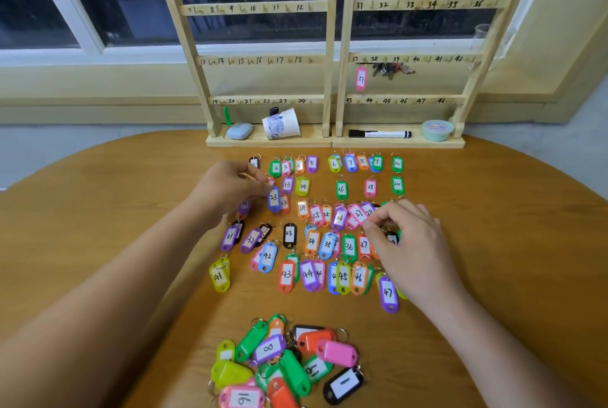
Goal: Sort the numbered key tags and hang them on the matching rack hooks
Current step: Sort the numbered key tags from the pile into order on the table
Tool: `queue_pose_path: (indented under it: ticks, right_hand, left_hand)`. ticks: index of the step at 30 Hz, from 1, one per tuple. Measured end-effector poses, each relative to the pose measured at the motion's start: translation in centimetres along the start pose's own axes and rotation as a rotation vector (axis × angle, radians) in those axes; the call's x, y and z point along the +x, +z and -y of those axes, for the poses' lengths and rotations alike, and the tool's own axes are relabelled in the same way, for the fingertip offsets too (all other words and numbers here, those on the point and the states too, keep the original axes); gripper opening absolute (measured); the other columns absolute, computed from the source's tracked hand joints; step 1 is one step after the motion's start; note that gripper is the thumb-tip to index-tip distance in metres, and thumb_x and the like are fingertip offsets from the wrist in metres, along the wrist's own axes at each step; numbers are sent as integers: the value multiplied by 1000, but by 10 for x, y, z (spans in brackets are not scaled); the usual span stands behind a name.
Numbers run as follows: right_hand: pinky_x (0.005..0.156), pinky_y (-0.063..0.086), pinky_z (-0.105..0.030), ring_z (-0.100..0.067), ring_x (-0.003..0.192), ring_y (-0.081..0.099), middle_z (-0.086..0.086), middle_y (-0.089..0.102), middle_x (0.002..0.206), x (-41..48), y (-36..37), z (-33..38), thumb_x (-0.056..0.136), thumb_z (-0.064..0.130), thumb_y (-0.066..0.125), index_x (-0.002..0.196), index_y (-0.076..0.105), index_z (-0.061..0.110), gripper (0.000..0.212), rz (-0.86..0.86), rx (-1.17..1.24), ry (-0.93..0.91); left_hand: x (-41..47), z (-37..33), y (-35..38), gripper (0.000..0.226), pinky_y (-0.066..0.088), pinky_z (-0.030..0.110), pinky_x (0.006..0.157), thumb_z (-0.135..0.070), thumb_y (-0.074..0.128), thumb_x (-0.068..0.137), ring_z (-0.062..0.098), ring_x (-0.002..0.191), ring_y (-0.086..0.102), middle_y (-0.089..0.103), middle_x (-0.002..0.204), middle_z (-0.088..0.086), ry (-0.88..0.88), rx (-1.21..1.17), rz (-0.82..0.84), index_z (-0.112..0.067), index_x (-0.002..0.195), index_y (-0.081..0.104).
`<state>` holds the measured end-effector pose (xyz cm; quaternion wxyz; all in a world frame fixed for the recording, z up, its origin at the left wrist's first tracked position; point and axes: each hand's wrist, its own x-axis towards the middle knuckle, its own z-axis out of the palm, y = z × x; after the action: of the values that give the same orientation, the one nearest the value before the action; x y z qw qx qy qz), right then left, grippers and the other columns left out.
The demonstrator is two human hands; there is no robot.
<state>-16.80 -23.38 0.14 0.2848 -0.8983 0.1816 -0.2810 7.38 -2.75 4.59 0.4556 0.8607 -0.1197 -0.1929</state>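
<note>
Two hands work over the rows of key tags (342,190) laid out on the table (98,210). The left hand (227,189) matters most: it pinches the ring end of a blue tag (274,198) marked 23 between thumb and fingertips. That tag lies just to the right of the hand, its long axis running away from the person toward the rack (331,78), and its right edge overlaps an orange tag (285,203) also marked 23. The left forearm reaches in from the near left. The right hand (411,243) is well apart, over the right end of the twenties row, fingers curled and bunched at a pink tag (368,210) marked 28; whether it actually grips it I cannot tell. My guess is the blue tag is being settled beside its twin, so the left hand, the nearer one, needs only a short nudge. An unsorted heap (283,361) waits at the near edge.
</note>
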Motion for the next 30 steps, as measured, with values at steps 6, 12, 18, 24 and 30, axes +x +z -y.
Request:
queue_pose_path:
  ticks: [6,12,18,24,30]
  right_hand:
    - [86,39,-40,-10,94,52,19,59,87,0,-1,1,95,26,76,82,64,34,19,10,4,11]
    - [83,35,-38,-11,94,51,18,59,89,0,-1,0,94,27,76,83,64,33,18,3,-19,-9]
    - [90,35,-34,-11,101,52,18,60,93,-6,-2,7,94,28,75,86,64,35,16,82,24,-70]
    - [97,39,-31,-7,104,55,18,63,96,-16,-6,21,96,30,73,87,66,35,13,291,109,-129]
    - [94,41,-27,-6,105,55,18,61,97,-42,-19,38,96,38,70,87,63,38,12,481,91,-167]
  left_hand:
    - [3,-3,17,19,67,43,88,-21,91,85,18,87,80,82,88,1,19,41,4,-16,97,77]
    - [-1,-6,19,20,51,24,59,-28,91,85,11,75,75,79,81,-2,57,178,-71,-20,93,75]
    - [-10,-4,13,26,63,38,67,-29,94,80,18,77,78,80,78,0,78,180,-74,-19,92,74]
    - [-51,2,-2,13,46,26,54,-25,86,87,4,57,63,76,71,-1,207,212,-94,-21,91,74]
    - [-107,23,-16,12,53,34,72,-28,86,89,16,76,72,78,80,-9,253,248,48,-26,89,75]
